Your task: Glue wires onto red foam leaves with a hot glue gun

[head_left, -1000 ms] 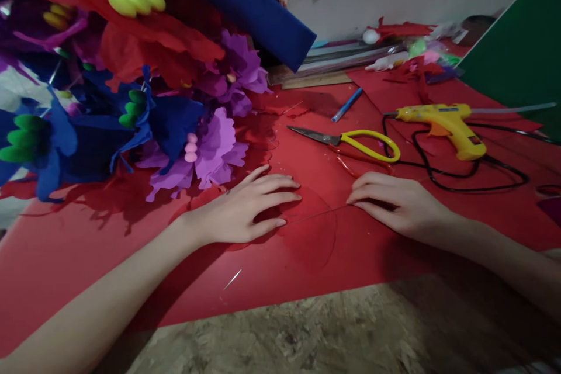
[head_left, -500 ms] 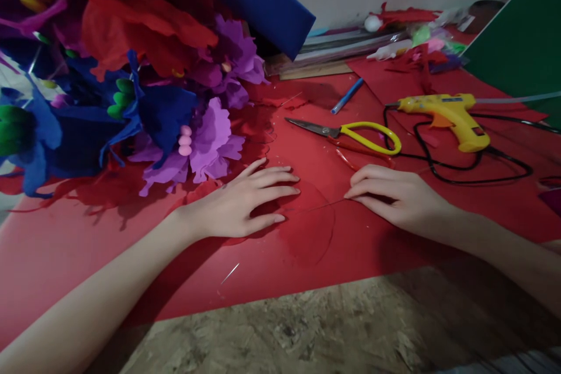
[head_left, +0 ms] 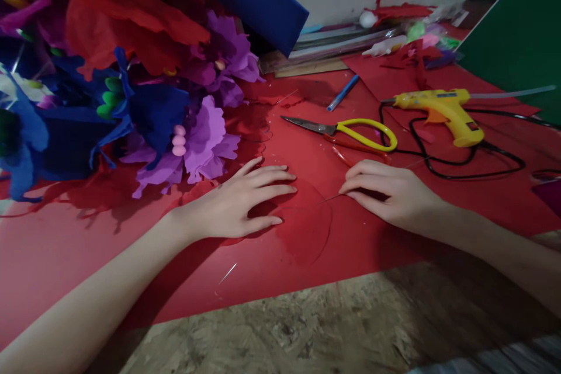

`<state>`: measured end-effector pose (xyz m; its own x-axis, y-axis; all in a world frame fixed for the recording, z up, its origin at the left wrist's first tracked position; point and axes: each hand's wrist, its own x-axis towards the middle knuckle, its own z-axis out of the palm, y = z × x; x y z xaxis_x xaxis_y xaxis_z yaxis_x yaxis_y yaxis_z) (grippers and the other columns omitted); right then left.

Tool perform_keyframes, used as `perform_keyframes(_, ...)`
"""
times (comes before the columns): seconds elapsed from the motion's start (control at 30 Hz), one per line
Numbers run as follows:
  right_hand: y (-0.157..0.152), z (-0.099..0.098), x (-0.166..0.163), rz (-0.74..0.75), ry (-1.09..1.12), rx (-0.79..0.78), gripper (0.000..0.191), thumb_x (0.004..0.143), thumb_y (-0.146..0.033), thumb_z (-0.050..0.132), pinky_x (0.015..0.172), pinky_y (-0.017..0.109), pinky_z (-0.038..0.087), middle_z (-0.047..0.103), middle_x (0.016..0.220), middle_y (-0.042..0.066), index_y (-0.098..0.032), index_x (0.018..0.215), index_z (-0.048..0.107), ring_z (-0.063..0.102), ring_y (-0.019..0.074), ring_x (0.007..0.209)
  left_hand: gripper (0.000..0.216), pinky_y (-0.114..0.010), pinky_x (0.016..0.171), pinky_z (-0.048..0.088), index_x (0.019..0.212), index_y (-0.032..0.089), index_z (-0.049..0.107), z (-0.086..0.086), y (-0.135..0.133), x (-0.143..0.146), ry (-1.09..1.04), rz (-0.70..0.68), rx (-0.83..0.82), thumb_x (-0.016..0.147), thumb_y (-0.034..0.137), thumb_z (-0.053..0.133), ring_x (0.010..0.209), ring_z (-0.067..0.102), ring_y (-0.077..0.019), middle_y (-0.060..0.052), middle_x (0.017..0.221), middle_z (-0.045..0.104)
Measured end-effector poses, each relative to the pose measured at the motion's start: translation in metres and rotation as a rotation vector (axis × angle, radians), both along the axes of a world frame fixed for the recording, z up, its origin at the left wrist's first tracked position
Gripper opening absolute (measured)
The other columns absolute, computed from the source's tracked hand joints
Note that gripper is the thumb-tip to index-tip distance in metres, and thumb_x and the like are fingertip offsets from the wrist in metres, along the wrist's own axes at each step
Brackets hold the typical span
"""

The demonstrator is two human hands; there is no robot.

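Observation:
My left hand [head_left: 252,198] lies palm down with its fingers spread, pressing on a thin red petal-like piece [head_left: 304,236] on the red sheet. The thumb and fingers of my right hand [head_left: 385,191] pinch a thin wire [head_left: 331,197]. From there the wire runs left across the red piece towards my left hand, and its far part is faint. Just beyond my right hand lie scissors [head_left: 346,130] with one yellow and one red handle. A short, thin silvery rod [head_left: 227,274] rests nearer the front edge.
Purple [head_left: 205,134], blue and red paper flowers crowd the left side. A yellow glue gun [head_left: 447,110] with a looped black cord lies at right. Behind the scissors is a blue pen [head_left: 343,93]. A green board [head_left: 521,41] leans at far right, near scattered craft scraps.
The whole view has shifted slightly, so things sit a little further left. My left hand stays flat on the red piece, and my right hand keeps its pinch on the wire.

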<state>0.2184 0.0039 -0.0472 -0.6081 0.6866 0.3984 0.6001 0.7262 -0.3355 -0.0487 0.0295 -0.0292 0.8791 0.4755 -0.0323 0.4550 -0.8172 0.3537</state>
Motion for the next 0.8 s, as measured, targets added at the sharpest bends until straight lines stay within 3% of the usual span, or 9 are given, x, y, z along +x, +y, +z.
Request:
perform_keyframes(0.33,-0.001,0.0,-0.006,-0.052,0.023,-0.108,0.013,0.081,-0.018,0.046,0.065,0.022,0.045,0.058,0.077,0.003,-0.017,0.074,0.056,0.055,0.0093,0.072,0.041,-0.05,0.108,0.009,0.122,0.02,0.045,0.0,0.001,0.001,0.015,0.004,0.004,0.085,0.037,0.047,0.128,0.031,-0.0228,-0.009,0.135,0.042)
perform_keyframes(0.8,-0.005,-0.003,-0.014,-0.051,0.085,-0.122,0.011,0.079,-0.014,0.047,0.067,0.022,0.045,0.058,0.075,0.003,-0.015,0.073,0.055,0.054,0.0099,0.073,0.04,-0.051,0.107,0.009,0.121,0.02,0.046,0.0,0.0,0.001,0.007,0.01,-0.003,0.084,0.034,0.049,0.127,0.032,-0.0235,-0.009,0.134,0.043)
